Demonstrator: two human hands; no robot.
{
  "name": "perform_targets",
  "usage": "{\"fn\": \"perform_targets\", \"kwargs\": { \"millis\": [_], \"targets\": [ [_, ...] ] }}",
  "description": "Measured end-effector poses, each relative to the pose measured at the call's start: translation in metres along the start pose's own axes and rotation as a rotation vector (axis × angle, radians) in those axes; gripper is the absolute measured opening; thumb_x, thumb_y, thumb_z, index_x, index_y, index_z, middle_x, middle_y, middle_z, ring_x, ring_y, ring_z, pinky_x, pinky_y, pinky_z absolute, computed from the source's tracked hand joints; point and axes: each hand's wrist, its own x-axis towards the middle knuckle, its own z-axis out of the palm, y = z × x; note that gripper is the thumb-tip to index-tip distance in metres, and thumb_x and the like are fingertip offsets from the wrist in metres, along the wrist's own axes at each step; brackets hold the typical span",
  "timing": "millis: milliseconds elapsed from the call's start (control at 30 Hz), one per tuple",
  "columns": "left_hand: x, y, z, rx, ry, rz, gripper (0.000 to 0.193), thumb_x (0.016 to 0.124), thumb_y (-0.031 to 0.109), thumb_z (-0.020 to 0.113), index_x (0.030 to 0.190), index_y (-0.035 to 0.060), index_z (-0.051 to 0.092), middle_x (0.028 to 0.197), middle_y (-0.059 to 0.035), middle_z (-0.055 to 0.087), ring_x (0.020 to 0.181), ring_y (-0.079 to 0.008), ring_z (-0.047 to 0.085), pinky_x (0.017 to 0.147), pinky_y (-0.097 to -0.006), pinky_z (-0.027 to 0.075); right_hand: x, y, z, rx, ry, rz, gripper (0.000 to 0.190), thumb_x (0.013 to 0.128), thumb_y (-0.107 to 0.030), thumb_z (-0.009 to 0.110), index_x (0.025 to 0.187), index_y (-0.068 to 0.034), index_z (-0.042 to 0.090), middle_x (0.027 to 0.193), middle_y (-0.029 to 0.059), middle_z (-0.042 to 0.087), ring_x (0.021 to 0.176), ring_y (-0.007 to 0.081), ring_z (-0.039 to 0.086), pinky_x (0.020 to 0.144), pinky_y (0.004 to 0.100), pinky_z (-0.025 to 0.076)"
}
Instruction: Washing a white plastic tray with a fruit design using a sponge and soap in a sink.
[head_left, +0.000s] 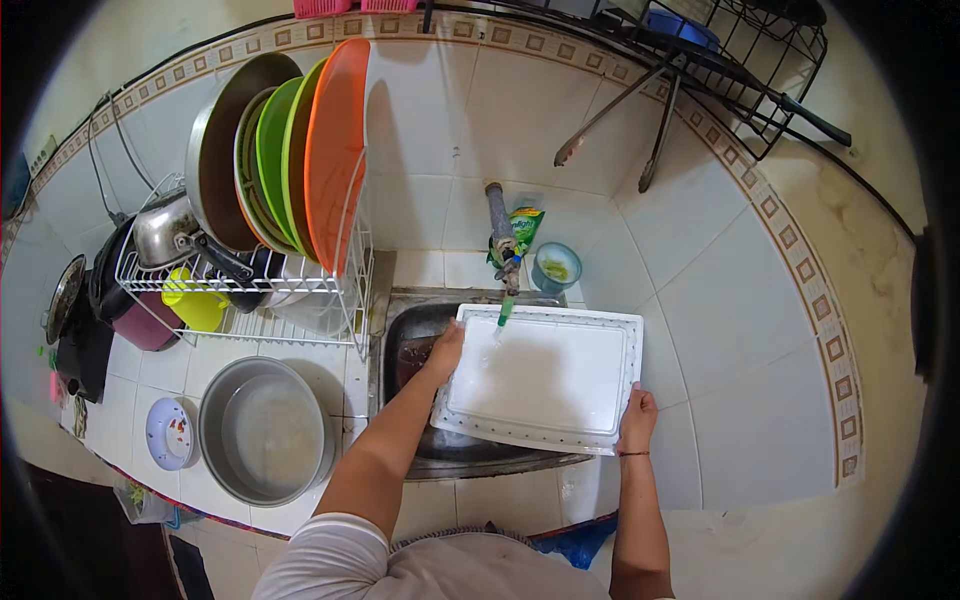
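Observation:
A white rectangular plastic tray (540, 375) with a patterned rim lies between my two hands over a metal sink (397, 330). My left hand (448, 351) grips its left edge, and my right hand (637, 412) holds the lower right edge. The tap (507, 270), with a green nozzle, reaches over the tray's top edge; a thin stream of water seems to fall onto the tray. Something dark reddish in the sink shows partly beside my left hand. Behind the tap stand a green detergent pouch (527, 225) and a small teal bowl (557, 268) with something yellow-green inside.
A white wire dish rack (247, 285) at the left holds upright plates, large trays, a saucepan (161, 232) and a yellow-green cup (196, 300). A large round metal pan (206, 431) with liquid and a patterned bowl (170, 435) sit on the tiled counter. Tongs (609, 112) hang at upper right.

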Motion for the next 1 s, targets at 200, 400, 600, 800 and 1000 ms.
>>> {"fn": "perform_targets", "kwargs": {
  "millis": [200,400,600,800,1000],
  "targets": [
    [-0.047,0.018,-0.017,-0.179,0.077,-0.119,0.058,0.09,0.042,0.04,0.135,0.0073,0.031,0.132,-0.0185,0.041,0.123,-0.0252,0.038,0.101,-0.0283,0.027,-0.013,0.005,0.017,0.078,0.071,-0.02,0.036,0.093,-0.028,0.047,0.063,-0.008,0.04,0.059,-0.0058,0.032,0.057,0.0054,0.027,0.05,0.0233,0.025],
    [-0.079,0.013,-0.005,0.17,0.222,-0.016,0.057,0.088,0.041,0.043,0.134,0.0077,0.034,0.129,-0.0206,0.043,0.12,-0.0323,0.04,0.099,-0.0391,0.028,-0.023,0.018,0.019,0.088,0.103,-0.096,0.036,0.094,-0.026,0.044,0.064,-0.007,0.037,0.061,-0.0043,0.032,0.059,0.0069,0.027,0.052,0.0242,0.027],
    [-0.08,0.067,0.016,0.536,0.25,0.052,0.076,0.084,0.051,0.043,0.135,-0.0021,0.024,0.135,-0.0277,0.027,0.128,-0.0379,0.024,0.103,-0.0485,0.019,-0.037,-0.008,0.021,0.125,0.075,-0.055,0.034,0.094,-0.026,0.042,0.066,-0.007,0.039,0.063,-0.004,0.034,0.06,0.0068,0.029,0.053,0.0245,0.029],
    [-0.057,0.117,0.054,0.879,0.149,0.164,0.077,0.084,0.057,0.036,0.137,0.0024,0.024,0.141,-0.0254,0.017,0.134,-0.0354,0.008,0.104,-0.0546,0.007,-0.051,0.021,0.027,0.086,-0.004,-0.016,0.033,0.094,-0.027,0.041,0.067,-0.008,0.039,0.061,-0.0051,0.031,0.058,0.0059,0.028,0.052,0.0235,0.027],
    [-0.029,0.083,0.016,0.8,0.182,0.2,0.072,0.084,0.053,0.041,0.135,0.0041,0.027,0.138,-0.0278,0.022,0.13,-0.0422,0.015,0.103,-0.0563,0.011,-0.048,0.022,0.021,0.192,0.017,0.054,0.033,0.094,-0.027,0.042,0.066,-0.009,0.038,0.061,-0.005,0.031,0.058,0.0063,0.027,0.052,0.024,0.026]
  ]
}}
